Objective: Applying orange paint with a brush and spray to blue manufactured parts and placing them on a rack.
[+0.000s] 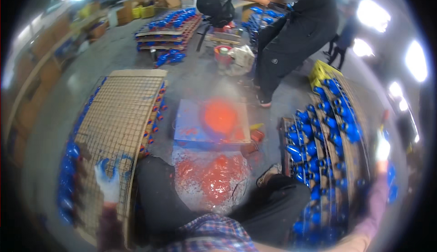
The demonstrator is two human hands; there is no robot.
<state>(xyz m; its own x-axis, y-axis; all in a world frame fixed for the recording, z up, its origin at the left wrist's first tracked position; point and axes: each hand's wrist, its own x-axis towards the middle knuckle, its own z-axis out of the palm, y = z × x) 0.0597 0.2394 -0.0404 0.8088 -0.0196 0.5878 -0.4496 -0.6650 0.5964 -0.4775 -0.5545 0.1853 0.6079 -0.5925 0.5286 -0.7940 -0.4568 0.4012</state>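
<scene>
A: How did the left hand [108,183] stand?
B: Released, white-gloved with blue-stained fingertips, its fingers parted over the one wire grid [118,110] on the left. Whether it touched the wires, I couldn't tell.
A: And where was that grid?
B: On top of the left stack, over a cardboard sheet [136,73], just beside the wearer's left leg [157,188].
A: The right hand [382,149]?
B: Out at the far right, washed out by glare. One slim reddish thing [386,116] showed just above it; I couldn't tell whether it was grasped.
A: How many blue pieces [312,149] were there on the right-hand stack?
B: Dozens, in several slanting rows, too blurred for an exact count.
A: What lay between the two stacks?
B: One pale board [184,124] bearing one round orange patch [220,117], then one sheet [186,192] spattered red, nearer the wearer.
A: Anyone else?
B: Two people: one co-worker [300,42] in black ahead, one dark figure [344,42] farther back.
</scene>
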